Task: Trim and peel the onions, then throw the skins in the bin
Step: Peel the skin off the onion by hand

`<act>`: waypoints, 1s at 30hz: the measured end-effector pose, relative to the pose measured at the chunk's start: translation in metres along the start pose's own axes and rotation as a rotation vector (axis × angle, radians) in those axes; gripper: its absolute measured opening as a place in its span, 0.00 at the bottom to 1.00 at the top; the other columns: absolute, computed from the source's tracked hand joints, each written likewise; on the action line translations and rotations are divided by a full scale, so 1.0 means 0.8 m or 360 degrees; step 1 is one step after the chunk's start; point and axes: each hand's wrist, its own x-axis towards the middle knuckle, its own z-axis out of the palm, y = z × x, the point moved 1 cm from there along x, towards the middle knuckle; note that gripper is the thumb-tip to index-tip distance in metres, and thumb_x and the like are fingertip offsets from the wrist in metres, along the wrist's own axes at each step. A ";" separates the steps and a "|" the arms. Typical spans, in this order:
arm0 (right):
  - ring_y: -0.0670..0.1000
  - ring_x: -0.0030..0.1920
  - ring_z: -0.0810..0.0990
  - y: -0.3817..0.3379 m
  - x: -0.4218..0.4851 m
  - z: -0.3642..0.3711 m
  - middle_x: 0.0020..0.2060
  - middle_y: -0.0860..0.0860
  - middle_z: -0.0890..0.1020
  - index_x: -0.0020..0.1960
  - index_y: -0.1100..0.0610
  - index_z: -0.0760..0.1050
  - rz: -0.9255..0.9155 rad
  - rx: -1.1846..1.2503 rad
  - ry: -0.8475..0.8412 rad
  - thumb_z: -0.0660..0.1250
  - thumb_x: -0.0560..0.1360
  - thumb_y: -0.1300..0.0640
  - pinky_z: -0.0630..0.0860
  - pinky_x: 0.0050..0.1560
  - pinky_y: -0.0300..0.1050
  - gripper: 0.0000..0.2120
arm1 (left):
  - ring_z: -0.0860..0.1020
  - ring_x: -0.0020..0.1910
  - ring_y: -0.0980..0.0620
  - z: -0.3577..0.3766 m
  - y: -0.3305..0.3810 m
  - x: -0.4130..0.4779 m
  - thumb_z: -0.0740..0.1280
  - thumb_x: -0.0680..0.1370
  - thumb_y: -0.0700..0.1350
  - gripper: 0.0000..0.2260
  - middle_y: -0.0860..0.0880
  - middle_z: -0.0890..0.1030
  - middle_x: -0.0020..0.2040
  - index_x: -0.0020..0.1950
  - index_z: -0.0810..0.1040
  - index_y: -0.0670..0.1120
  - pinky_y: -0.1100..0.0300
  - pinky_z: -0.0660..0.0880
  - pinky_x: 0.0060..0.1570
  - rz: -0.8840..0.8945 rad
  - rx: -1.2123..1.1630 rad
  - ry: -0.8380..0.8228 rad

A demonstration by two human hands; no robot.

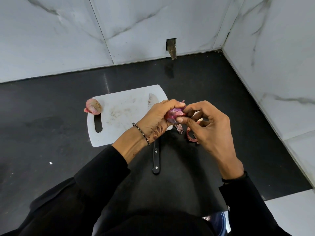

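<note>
Head view: I read the left hand point(156, 116) as curled round a red onion point(174, 114), held above the near right corner of the cutting board point(122, 106). The right hand point(208, 126) pinches a flap of the onion's skin between thumb and forefinger.

Likely faults:
- The skin may tear short and leave patches on the bulb.
- A hard pull may slip the bulb out of the left grip and onto the surface point(51, 108).
- The knife point(156, 159) lies directly under the left wrist, blade on the board and handle overhanging toward me. A dropped wrist could meet the blade.

Surroundings:
- Loose skins point(191, 137) lie on the surface just right of the board, partly hidden by the right hand.
- A second, unpeeled onion point(93, 106) sits at the board's far left corner.
- A blue rim point(221, 222) at the bottom edge may be the bin; I cannot confirm.
</note>
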 end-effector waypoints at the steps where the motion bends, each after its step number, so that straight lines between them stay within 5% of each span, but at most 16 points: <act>1: 0.52 0.41 0.81 0.000 0.001 0.000 0.45 0.45 0.82 0.49 0.51 0.81 0.0008 0.0000 -0.0008 0.78 0.71 0.53 0.79 0.38 0.52 0.09 | 0.79 0.42 0.52 -0.001 0.000 0.000 0.69 0.72 0.44 0.10 0.43 0.79 0.45 0.48 0.78 0.38 0.51 0.74 0.55 0.0001 0.0014 0.0021; 7: 0.50 0.42 0.79 0.004 -0.003 0.006 0.44 0.45 0.79 0.47 0.53 0.79 -0.0053 -0.0102 -0.0047 0.76 0.75 0.55 0.79 0.39 0.50 0.05 | 0.76 0.52 0.45 0.001 0.004 0.002 0.70 0.70 0.45 0.22 0.37 0.77 0.53 0.59 0.75 0.33 0.55 0.76 0.50 -0.0020 0.0073 0.0132; 11: 0.51 0.40 0.81 0.006 -0.009 0.009 0.44 0.46 0.80 0.48 0.54 0.78 0.0056 0.0026 0.0111 0.77 0.74 0.53 0.79 0.37 0.53 0.09 | 0.76 0.56 0.44 0.002 0.000 0.002 0.68 0.75 0.43 0.16 0.36 0.76 0.57 0.58 0.75 0.35 0.50 0.73 0.64 -0.0104 -0.0141 0.0035; 18: 0.51 0.42 0.80 0.005 -0.009 -0.001 0.47 0.46 0.80 0.51 0.49 0.79 -0.0003 0.0039 0.0052 0.78 0.73 0.54 0.79 0.36 0.53 0.10 | 0.80 0.44 0.52 0.002 -0.004 0.000 0.66 0.78 0.41 0.07 0.43 0.80 0.47 0.52 0.78 0.38 0.60 0.79 0.47 -0.0107 -0.0155 -0.0041; 30: 0.51 0.40 0.80 -0.002 -0.006 0.002 0.45 0.45 0.81 0.51 0.52 0.81 -0.0102 -0.0142 0.0015 0.78 0.73 0.54 0.77 0.36 0.45 0.09 | 0.78 0.42 0.53 -0.003 0.001 0.001 0.69 0.71 0.46 0.15 0.42 0.78 0.47 0.52 0.76 0.37 0.54 0.76 0.51 -0.0009 0.0121 0.0012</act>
